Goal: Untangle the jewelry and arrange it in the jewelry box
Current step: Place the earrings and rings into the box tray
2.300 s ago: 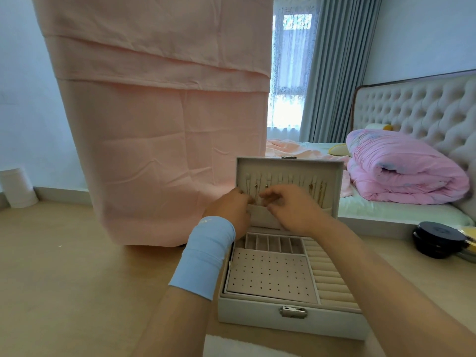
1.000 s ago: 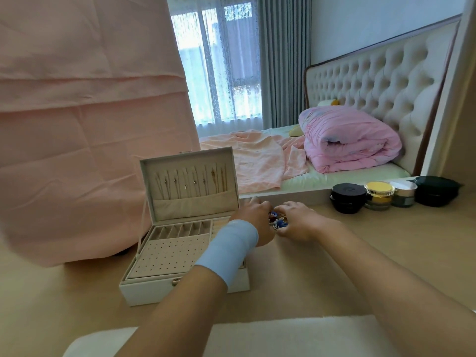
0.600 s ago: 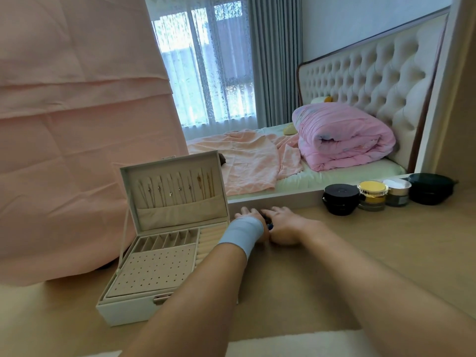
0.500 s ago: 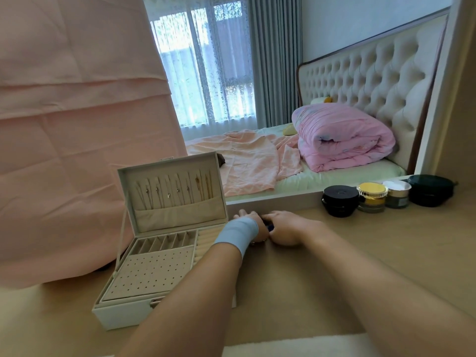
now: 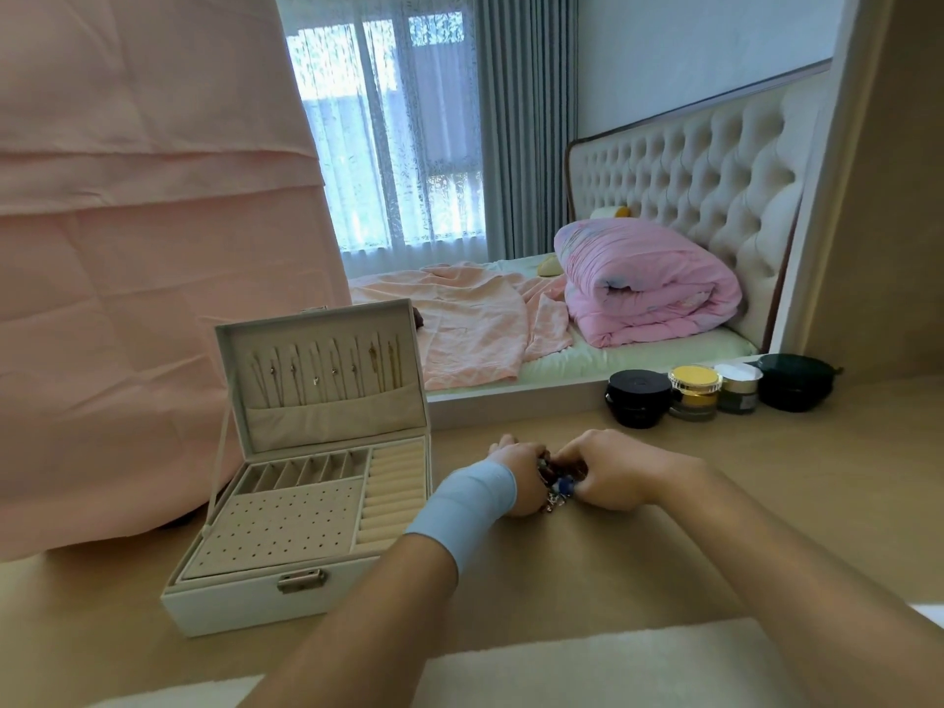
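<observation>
Tan tabletop. Open white box at left, lid up. Jewelry tangle right of it, mid-table. Back right, in a row: black jar, yellow jar, white-lid jar, dark case. White mat along near edge.

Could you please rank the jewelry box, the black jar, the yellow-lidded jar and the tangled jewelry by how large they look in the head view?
1. jewelry box, clearly largest.
2. black jar.
3. yellow-lidded jar, only slightly smaller.
4. tangled jewelry, mostly hidden between the left hand and right hand, so unsure.
</observation>
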Available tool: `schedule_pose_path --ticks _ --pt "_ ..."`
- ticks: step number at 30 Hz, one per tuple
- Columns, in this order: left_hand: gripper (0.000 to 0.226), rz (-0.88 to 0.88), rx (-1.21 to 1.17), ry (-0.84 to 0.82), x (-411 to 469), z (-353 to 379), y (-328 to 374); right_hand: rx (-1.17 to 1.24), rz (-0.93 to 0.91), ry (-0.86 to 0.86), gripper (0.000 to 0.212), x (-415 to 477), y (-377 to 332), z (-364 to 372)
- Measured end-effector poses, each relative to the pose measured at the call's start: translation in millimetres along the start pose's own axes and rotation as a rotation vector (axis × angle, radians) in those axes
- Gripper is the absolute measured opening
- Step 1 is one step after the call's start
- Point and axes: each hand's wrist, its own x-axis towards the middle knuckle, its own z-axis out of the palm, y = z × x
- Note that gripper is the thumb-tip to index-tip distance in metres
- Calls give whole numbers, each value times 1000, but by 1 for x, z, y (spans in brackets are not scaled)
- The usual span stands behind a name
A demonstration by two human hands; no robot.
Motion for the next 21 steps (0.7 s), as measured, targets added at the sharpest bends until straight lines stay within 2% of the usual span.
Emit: schedule_pose_path --ticks 2,5,7,10,14,16,21 --pt "42 39 -7 -33 -9 4 5 7 36 -24 41 -14 1 -6" --pt "56 82 -32 -15 -22 1 5 19 57 28 43 -26 -1 -12" --pt "66 93 -35 96 -32 -10 -2 23 41 116 37 -25 -7 -12" --pt "65 97 -17 277 -46 -29 -25 3 9 186 37 -16 -25 -10" --pt "60 67 109 382 -66 -43 -59 -53 -61 99 47 -2 -60 2" --pt "66 14 166 369 -74 -41 -72 -56 -76 55 47 6 -72 13" --pt "85 -50 148 208 -83 -30 -92 -97 -51 52 37 26 -77 37"
